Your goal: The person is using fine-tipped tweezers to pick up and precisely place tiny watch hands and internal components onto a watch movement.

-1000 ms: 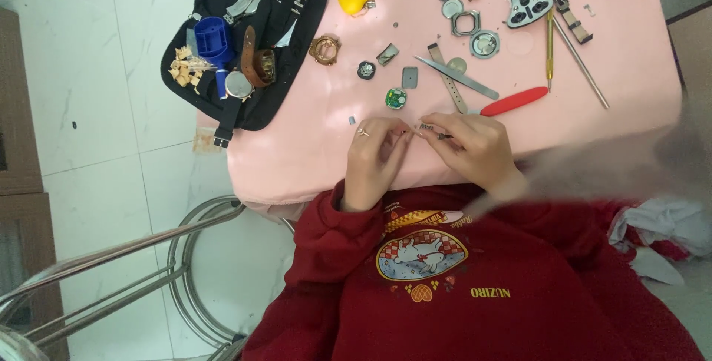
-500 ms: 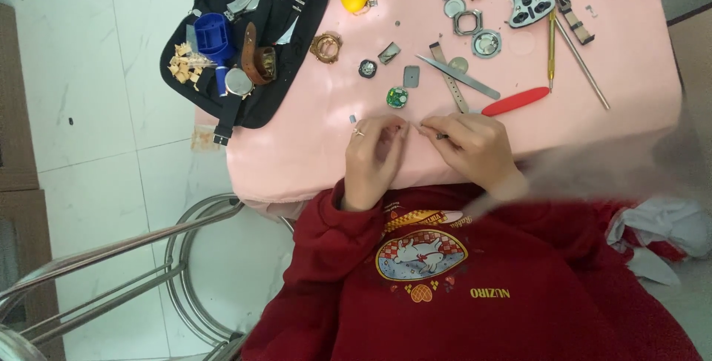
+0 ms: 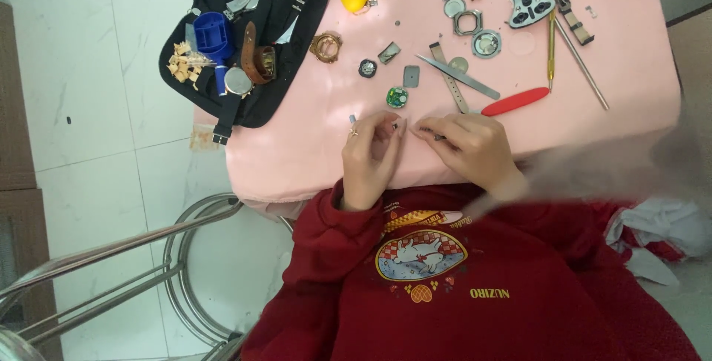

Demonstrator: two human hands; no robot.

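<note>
**Tiny watch part pinched over the pink tabletop**

Tiny watch part [image 3: 395,127] sits between our left hand's [image 3: 371,155] fingertips, just above the pink tabletop [image 3: 297,146]; that grip pinches it, likely to steady it. Our right hand [image 3: 469,147] closes on a thin metal tool [image 3: 437,137] aimed at the part. Just beyond lies a green watch movement [image 3: 397,97]. The black tool pouch [image 3: 297,12] holds a blue tool [image 3: 213,32], straps and a wristwatch [image 3: 237,83].
</note>
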